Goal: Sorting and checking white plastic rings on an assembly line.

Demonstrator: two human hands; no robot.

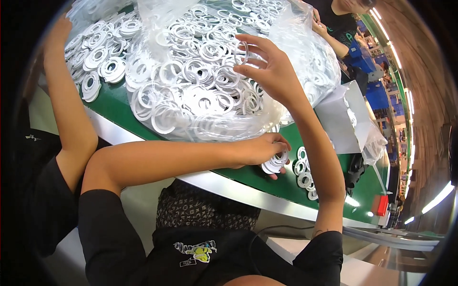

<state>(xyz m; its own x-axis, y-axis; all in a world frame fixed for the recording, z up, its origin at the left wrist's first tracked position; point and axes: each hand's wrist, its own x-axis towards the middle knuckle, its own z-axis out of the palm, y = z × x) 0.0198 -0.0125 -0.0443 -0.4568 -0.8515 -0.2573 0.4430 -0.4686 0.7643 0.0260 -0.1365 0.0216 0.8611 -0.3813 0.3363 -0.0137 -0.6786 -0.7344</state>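
Observation:
My left hand (265, 148) is closed around a small stack of white plastic rings (273, 163), held low over the near side of the green table. Farther out, my right hand (271, 66) is raised above a clear plastic bag (191, 121). Between its thumb and fingers stands a single thin white ring (242, 53), seen nearly edge-on. Loose white rings (205, 101) fill the bag in a heap beneath that hand. Right of my left hand, several white ring pieces (304, 178) lie in a row on the table, partly hidden by my right forearm.
Another pile of white rings (112, 69) covers the table's far left, where a co-worker's arm (64, 95) reaches in. A second person's forearm (334, 43) shows at the far right. An open white box (341, 119) and a red object (380, 205) are on the green table (238, 178).

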